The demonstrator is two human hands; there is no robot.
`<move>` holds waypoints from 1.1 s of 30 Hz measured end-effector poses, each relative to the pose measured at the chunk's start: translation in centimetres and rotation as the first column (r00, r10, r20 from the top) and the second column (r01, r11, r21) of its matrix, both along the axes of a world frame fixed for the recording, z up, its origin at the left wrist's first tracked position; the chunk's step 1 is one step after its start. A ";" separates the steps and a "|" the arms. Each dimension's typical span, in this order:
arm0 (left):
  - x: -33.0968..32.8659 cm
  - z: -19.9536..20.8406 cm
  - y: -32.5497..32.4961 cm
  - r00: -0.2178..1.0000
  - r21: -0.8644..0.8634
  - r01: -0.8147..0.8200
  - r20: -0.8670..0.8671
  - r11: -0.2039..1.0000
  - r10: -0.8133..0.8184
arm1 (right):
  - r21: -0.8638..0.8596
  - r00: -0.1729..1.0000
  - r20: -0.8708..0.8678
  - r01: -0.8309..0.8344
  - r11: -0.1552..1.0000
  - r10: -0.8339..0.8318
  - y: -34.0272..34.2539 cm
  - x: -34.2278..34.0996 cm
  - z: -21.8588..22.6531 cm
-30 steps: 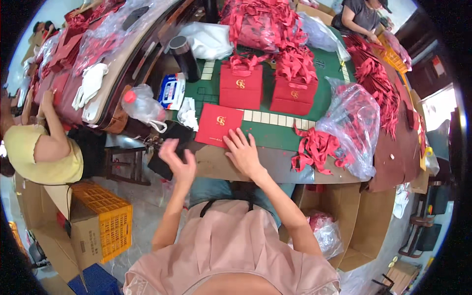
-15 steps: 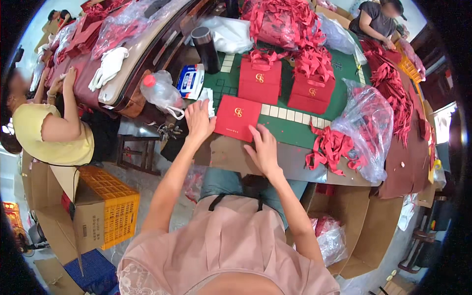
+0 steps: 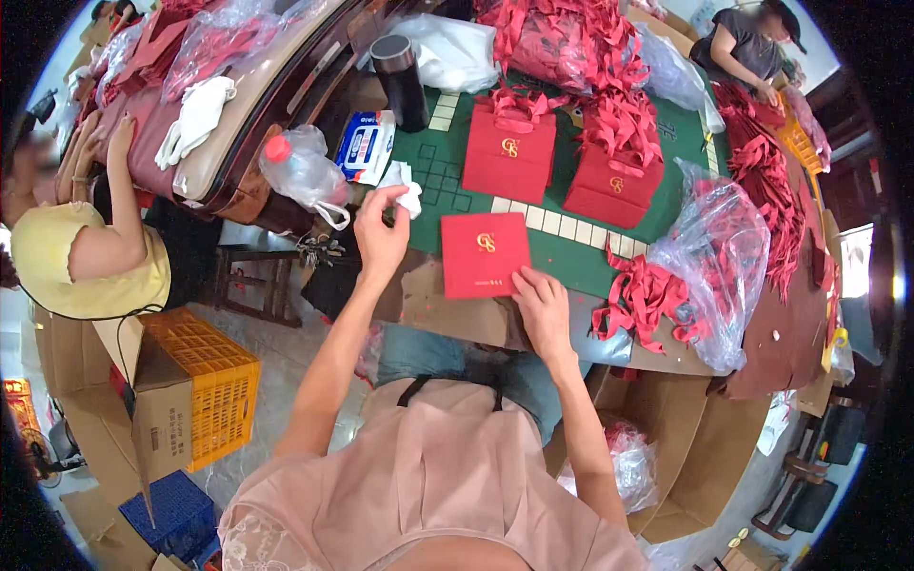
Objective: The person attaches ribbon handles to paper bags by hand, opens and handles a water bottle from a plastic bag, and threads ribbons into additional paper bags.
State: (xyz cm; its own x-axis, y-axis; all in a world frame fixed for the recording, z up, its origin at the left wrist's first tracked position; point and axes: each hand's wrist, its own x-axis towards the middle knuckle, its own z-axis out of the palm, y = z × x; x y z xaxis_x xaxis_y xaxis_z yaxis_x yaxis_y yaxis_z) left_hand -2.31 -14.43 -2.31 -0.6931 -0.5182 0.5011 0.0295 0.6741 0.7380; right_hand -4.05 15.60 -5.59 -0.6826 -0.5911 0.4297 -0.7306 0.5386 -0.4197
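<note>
A flat red paper bag [image 3: 468,259] with a gold emblem lies at the table's near edge, in front of me. My right hand [image 3: 545,309] has its fingers and thumb closed at the bag's lower right corner. Just left of the bag, my left hand [image 3: 381,233] pinches a crumpled white tissue [image 3: 407,187] between thumb and fingers. Behind that tissue stands a blue-and-white wipes pack [image 3: 366,147]. Two red bags, a left one [image 3: 506,157] and a right one [image 3: 614,186], stand farther back with red ribbons on top.
A black tumbler [image 3: 398,84] and a clear plastic bottle [image 3: 303,167] stand at the left. Loose red ribbons [image 3: 640,297] and a clear plastic bag [image 3: 724,257] lie at right. A co-worker in yellow [image 3: 90,257] sits left, another [image 3: 738,52] far right. An orange crate [image 3: 224,400] is on the floor.
My left hand has left the red bag's left edge and closed on the white tissue. The flat bag has shifted right and toward me, with my right hand at its corner.
</note>
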 end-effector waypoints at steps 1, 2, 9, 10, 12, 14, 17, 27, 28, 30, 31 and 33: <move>0.4 -0.5 0.4 0.997 0.356 0.071 -0.010 0.932 -0.072 | 0.054 1.000 0.020 0.014 0.998 -0.015 0.4 0.7 0.5; 0.5 -1.1 1.0 0.993 0.550 0.115 -0.068 0.827 -0.093 | 0.050 1.000 0.026 0.009 0.999 -0.011 0.4 1.2 0.9; 2.4 -1.8 7.2 0.950 0.966 0.127 -0.052 0.227 -0.308 | -0.205 0.949 0.311 0.125 0.971 -0.056 -1.4 0.7 3.7; 2.8 -1.6 8.2 0.955 0.977 0.122 -0.067 0.176 -0.287 | -0.274 0.898 0.438 0.162 0.948 -0.027 -2.5 0.9 5.1; 3.1 -1.7 9.4 0.953 0.981 0.089 -0.035 0.170 -0.300 | -0.411 0.851 0.519 0.169 0.896 0.078 -4.0 0.8 5.3; 3.7 -2.2 10.1 0.938 0.934 0.162 -0.045 0.319 -0.345 | -0.437 0.843 0.520 0.126 0.891 0.136 -5.5 0.5 5.2; 4.7 -1.8 10.6 0.923 0.810 0.222 0.005 0.542 -0.386 | -0.450 0.732 0.668 0.256 0.855 0.132 -6.9 0.7 3.7; 5.4 -0.1 6.5 0.919 0.189 0.298 0.210 0.936 -0.335 | -0.456 0.717 0.683 0.271 0.848 0.138 -8.6 1.6 2.7; 5.2 0.9 6.0 0.914 0.191 0.278 0.248 0.941 -0.321 | -0.490 0.772 0.617 0.223 0.842 0.155 -8.6 1.6 2.1; 4.3 0.7 4.2 0.943 -0.087 0.241 0.256 0.967 -0.212 | -0.472 0.790 0.593 0.182 0.863 0.158 -8.0 1.7 1.8; 3.8 0.8 3.4 0.957 -0.159 0.207 0.238 0.965 -0.166 | -0.441 0.802 0.579 0.158 0.884 0.146 -7.9 1.7 2.2; 2.6 0.7 1.7 0.972 -0.360 0.164 0.217 0.919 -0.088 | -0.402 0.772 0.620 0.161 0.901 0.139 -7.0 2.1 3.0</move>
